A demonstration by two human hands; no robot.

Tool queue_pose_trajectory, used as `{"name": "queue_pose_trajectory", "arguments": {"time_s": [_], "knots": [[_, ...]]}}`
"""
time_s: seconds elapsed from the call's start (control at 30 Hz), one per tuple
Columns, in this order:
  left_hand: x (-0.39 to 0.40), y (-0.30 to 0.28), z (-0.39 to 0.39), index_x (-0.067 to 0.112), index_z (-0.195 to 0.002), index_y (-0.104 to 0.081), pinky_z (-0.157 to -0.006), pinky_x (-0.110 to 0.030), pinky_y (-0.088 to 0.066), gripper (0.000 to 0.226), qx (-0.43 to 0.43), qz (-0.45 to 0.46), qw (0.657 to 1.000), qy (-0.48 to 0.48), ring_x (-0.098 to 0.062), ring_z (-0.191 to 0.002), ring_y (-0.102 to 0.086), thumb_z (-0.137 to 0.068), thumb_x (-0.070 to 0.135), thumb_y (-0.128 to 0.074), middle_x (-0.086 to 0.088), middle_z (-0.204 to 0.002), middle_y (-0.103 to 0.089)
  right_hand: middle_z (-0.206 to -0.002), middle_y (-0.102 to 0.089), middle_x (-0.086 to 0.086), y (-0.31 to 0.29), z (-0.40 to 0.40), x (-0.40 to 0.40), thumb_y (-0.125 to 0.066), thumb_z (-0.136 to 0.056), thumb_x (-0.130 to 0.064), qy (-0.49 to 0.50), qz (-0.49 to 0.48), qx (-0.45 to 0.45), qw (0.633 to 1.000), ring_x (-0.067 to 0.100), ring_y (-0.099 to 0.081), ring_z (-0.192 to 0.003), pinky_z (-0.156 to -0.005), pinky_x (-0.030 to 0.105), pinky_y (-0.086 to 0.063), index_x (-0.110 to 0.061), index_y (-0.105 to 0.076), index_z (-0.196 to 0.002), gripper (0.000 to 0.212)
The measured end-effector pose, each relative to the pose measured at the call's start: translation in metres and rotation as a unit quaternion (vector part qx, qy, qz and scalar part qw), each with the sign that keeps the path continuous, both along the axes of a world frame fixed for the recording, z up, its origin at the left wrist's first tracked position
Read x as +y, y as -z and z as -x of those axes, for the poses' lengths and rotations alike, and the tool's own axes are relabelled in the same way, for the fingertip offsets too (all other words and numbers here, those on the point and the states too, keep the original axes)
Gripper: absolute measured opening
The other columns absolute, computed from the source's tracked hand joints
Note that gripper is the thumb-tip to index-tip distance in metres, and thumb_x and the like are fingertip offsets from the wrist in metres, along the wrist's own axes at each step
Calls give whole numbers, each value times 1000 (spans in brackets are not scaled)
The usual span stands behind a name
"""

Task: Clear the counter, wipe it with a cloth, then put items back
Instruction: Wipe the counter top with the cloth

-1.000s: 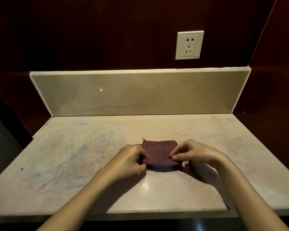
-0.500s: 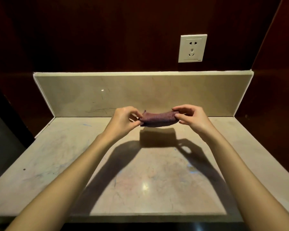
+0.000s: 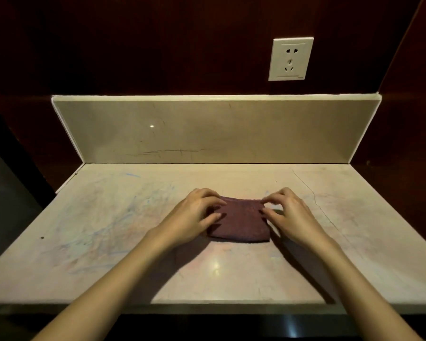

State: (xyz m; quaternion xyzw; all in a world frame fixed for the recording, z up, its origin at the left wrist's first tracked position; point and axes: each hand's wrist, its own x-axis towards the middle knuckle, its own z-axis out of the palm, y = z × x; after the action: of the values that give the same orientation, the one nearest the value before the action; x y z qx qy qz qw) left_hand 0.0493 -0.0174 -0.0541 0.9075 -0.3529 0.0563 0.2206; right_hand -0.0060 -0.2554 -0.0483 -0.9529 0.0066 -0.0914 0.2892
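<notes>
Head view showed the cloth [image 3: 239, 221] lying flat mid-tabletop [image 3: 108, 230], well clear of every edge. The left hand [image 3: 194, 215] and right hand [image 3: 290, 212] each had a grip pinching its far corners.

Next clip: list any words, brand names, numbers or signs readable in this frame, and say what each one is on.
No text can be read in this frame.
Wall socket: a tiny mark at its lower right corner, too small to read.
Cloth: no label or print showing.
Counter: only faint blue and pink scribbles, no letters or numbers.
Backsplash: plain, with a crack line.
</notes>
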Motion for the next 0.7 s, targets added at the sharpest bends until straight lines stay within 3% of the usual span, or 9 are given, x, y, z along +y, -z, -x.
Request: {"name": "queue_pose_trajectory", "arguments": {"time_s": [0.1,0.2,0.27,0.4,0.7], "knots": [[-10,9,0,25,-142,-44,-114,-31,-28,47,-5,-79,997,14,-14,-139,-32,-96,36,-50,2,-153,-34,-137,-50,0,4,-4,15,-53,-97,-23,-85,33,-9,996,14,-49,-123,-97,16,-31,-16,-59,-129,33],[-9,13,0,25,-152,-21,-119,-34,-11,56,40,-170,984,15,-10,-147,-11,-100,40,-38,4,-160,-10,-158,-25,-1,15,-5,23,-40,-102,-28,-126,100,59,985,12,-21,-145,-117,31,-13,-20,-39,-146,44],[-8,15,4,24,-153,-12,-118,-33,-5,56,67,-193,979,16,-8,-147,-4,-102,40,-32,3,-161,-3,-161,-14,-1,20,-3,23,-33,-104,-28,-134,143,87,977,11,-12,-147,-118,31,-6,-21,-29,-150,47],[-14,17,18,27,-153,-5,-118,-35,2,55,41,-237,970,35,-10,-148,2,-103,40,-24,3,-161,2,-161,-8,-2,25,11,21,-29,-105,-27,-128,177,79,973,8,-6,-148,-117,27,0,-23,-20,-153,49],[-63,23,48,34,-151,7,-118,-41,12,54,79,-236,961,116,-7,-144,19,-103,43,-17,11,-158,17,-160,8,-9,29,76,-28,-21,-104,-37,-67,220,123,965,3,7,-146,-112,25,11,-26,-2,-154,54]]}}
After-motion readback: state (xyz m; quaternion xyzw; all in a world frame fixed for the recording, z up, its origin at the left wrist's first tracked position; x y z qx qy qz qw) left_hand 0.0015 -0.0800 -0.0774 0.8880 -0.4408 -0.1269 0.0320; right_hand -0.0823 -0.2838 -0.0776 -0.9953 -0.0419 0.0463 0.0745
